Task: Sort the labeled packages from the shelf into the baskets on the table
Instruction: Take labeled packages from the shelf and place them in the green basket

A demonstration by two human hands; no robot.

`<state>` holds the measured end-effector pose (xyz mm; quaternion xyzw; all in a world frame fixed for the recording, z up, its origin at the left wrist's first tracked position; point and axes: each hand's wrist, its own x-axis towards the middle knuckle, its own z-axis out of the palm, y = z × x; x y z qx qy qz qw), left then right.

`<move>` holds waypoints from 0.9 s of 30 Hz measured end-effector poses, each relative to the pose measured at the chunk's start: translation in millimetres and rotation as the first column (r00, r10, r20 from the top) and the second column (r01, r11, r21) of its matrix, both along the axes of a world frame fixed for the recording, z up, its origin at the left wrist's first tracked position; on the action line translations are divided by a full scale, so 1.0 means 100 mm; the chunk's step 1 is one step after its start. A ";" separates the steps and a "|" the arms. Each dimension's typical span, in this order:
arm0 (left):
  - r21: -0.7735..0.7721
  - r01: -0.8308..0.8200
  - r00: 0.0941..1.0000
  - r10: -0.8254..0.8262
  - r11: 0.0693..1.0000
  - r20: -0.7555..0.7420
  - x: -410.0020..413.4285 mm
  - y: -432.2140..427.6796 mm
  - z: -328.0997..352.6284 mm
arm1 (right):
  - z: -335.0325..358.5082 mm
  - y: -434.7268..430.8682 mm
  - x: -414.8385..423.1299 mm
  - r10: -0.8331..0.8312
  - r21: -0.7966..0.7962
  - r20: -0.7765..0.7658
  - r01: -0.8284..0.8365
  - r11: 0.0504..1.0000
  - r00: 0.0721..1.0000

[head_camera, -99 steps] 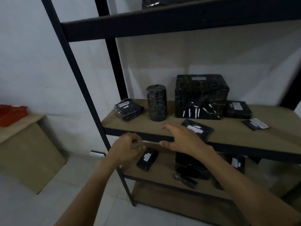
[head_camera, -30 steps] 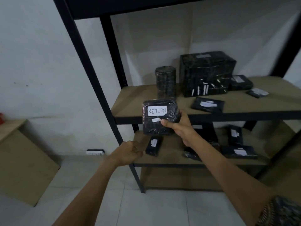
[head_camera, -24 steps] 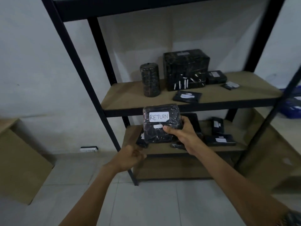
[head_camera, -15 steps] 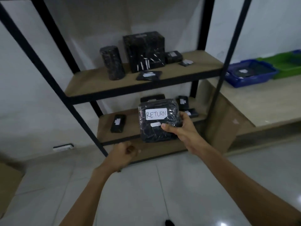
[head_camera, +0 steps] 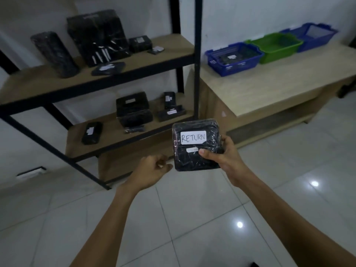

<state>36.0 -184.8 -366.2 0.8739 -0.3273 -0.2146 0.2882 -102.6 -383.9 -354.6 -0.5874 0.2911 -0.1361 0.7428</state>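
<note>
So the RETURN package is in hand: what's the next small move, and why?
Probably carry the package toward the baskets on the table: the right hand grips it, well short of them. Which basket takes returns, I cannot tell.

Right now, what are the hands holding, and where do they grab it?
The right hand grips the black package labeled RETURN by its lower right corner, thumb on the front. The left hand seems empty.

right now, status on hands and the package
Right hand grips RETURN package, label up. Left hand loosely curled, holding nothing. Baskets on table ahead right, not yet reached. Nothing visible blocking the way.
</note>
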 end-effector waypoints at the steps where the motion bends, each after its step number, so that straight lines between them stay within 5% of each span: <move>1: 0.006 0.007 1.000 -0.007 1.000 0.005 -0.09 -0.19 -0.01 | -0.02 -0.16 -0.11 -0.008 0.005 -0.001 0.008 1.000 1.000; 13: 0.063 0.076 0.997 -0.078 0.995 0.029 -0.83 -2.52 0.11 | -0.09 -2.41 -0.99 -0.108 0.007 -0.044 0.108 0.994 0.993; 27: 0.179 0.231 0.967 -0.247 0.956 0.068 0.25 -5.29 0.08 | -0.16 -4.88 -0.33 -0.249 0.006 -0.060 0.250 0.968 0.967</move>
